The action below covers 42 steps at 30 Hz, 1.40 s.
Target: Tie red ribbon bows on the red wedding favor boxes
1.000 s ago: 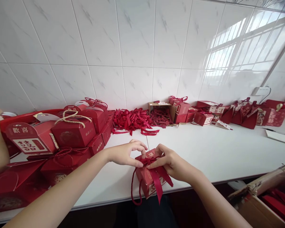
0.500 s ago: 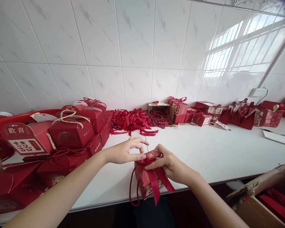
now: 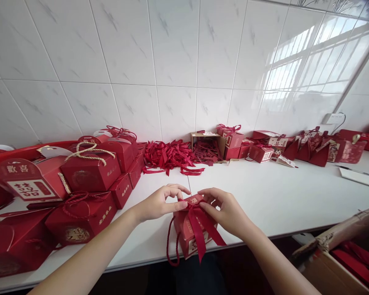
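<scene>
A small red gift box (image 3: 184,228) with pale printing stands near the front edge of the white table (image 3: 249,192). A dark red satin ribbon (image 3: 199,235) is tied at its top, and two tails hang down the front. My left hand (image 3: 162,203) pinches the ribbon's left loop between thumb and fingers. On the other side, my right hand (image 3: 230,208) has its thumb and fingers closed on the right loop. A red cord handle (image 3: 168,243) droops from the box's left side past the table edge.
Red gift boxes (image 3: 89,172) are stacked at left. Loose ribbons (image 3: 169,155) lie by the wall beside an open carton (image 3: 222,144). Finished-looking boxes (image 3: 261,154) and bags line the back right, with a pen (image 3: 356,170). A cardboard box (image 3: 329,268) stands low at right.
My right hand has shifted from the front of the knot to the bow's right side. My left hand has lowered onto the left loop. The bow now shows more clearly.
</scene>
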Each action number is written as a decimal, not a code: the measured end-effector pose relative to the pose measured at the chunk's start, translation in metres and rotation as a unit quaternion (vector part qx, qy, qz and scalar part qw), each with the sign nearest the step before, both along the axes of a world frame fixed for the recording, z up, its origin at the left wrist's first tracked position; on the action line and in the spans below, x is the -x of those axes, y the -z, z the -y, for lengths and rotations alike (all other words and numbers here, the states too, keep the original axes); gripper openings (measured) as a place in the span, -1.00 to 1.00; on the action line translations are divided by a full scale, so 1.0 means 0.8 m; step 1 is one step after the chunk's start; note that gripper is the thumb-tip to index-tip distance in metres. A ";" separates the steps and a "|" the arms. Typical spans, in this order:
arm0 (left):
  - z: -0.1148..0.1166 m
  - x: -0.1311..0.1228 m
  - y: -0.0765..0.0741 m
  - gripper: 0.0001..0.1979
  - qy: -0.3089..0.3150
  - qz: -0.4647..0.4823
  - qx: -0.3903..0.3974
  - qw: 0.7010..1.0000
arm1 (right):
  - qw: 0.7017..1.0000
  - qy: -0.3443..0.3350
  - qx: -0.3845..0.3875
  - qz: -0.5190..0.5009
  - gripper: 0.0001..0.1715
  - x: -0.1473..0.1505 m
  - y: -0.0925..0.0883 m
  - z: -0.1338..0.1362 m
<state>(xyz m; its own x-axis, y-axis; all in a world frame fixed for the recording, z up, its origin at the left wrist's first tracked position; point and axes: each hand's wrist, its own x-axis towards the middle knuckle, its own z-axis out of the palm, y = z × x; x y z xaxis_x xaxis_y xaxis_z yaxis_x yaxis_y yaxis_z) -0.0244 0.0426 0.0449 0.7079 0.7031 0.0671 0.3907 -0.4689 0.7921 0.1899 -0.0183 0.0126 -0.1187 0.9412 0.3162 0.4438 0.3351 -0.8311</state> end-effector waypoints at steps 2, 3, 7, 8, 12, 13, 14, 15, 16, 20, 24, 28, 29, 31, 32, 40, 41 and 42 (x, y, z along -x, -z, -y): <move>0.002 -0.002 0.002 -0.70 -0.014 0.019 0.012 1.000 | 1.000 0.008 0.005 -0.016 -0.82 0.002 -0.003 0.000; 0.004 -0.004 0.004 -0.69 -0.018 0.036 0.017 0.999 | 1.000 0.009 0.006 -0.024 -0.84 0.002 -0.004 0.001; 0.016 -0.019 0.010 -0.69 -0.053 0.102 0.003 0.993 | 0.999 0.008 0.012 -0.049 -0.84 0.005 -0.004 0.002; 0.020 -0.025 0.012 -0.69 -0.067 0.113 -0.003 0.991 | 0.998 0.008 0.014 -0.052 -0.85 0.006 -0.003 0.002; 0.031 -0.044 0.019 -0.75 -0.130 0.129 -0.001 0.983 | 0.998 0.014 0.008 -0.056 -0.86 0.007 0.000 0.000; 0.032 -0.047 0.021 -0.76 -0.142 0.129 0.004 0.981 | 0.998 0.015 0.009 -0.059 -0.86 0.007 0.000 0.000; 0.033 -0.049 0.023 -0.76 -0.152 0.131 0.009 0.980 | 0.998 0.016 0.012 -0.062 -0.87 0.007 0.000 -0.001; 0.033 -0.050 0.025 -0.76 -0.159 0.134 0.015 0.978 | 0.998 0.018 0.016 -0.064 -0.87 0.007 0.000 -0.002; 0.033 -0.050 0.027 -0.76 -0.164 0.140 0.024 0.976 | 0.998 0.020 0.020 -0.065 -0.88 0.007 -0.001 -0.003; 0.033 -0.047 0.036 -0.81 -0.179 0.178 0.030 0.967 | 0.998 0.017 0.022 -0.063 -0.88 0.007 0.000 -0.005; 0.037 -0.042 0.043 -0.87 -0.204 0.197 0.027 0.959 | 0.996 0.006 0.029 -0.079 -0.88 0.007 0.004 -0.005; 0.041 -0.044 0.048 -0.88 -0.207 0.211 0.066 0.953 | 0.996 0.008 0.039 -0.076 -0.87 0.002 0.008 -0.005; 0.042 -0.044 0.049 -0.87 -0.210 0.211 0.072 0.952 | 0.997 0.012 0.037 -0.071 -0.87 0.001 0.009 -0.006; 0.043 -0.045 0.050 -0.84 -0.213 0.208 0.076 0.952 | 0.997 0.021 0.031 -0.062 -0.87 -0.003 0.011 -0.006; 0.043 -0.045 0.050 -0.82 -0.210 0.207 0.079 0.952 | 0.998 0.024 0.028 -0.058 -0.87 -0.004 0.011 -0.007; 0.040 -0.035 0.038 -0.80 -0.150 0.235 0.152 0.948 | 0.997 -0.011 0.061 -0.054 -0.80 -0.013 0.007 -0.004; 0.040 -0.035 0.036 -0.80 -0.148 0.234 0.152 0.949 | 0.997 -0.007 0.067 -0.047 -0.79 -0.014 0.005 -0.003; 0.039 -0.035 0.033 -0.81 -0.144 0.227 0.150 0.951 | 0.997 -0.005 0.072 -0.039 -0.78 -0.015 0.005 -0.003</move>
<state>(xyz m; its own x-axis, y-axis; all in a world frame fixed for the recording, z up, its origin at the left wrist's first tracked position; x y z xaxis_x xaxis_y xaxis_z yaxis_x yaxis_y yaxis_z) 0.0037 0.0113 0.0181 0.4282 0.8997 0.0853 0.0541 -0.1197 0.9913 0.2017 -0.0161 0.0089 -0.1089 0.9765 0.1858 0.3739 0.2134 -0.9026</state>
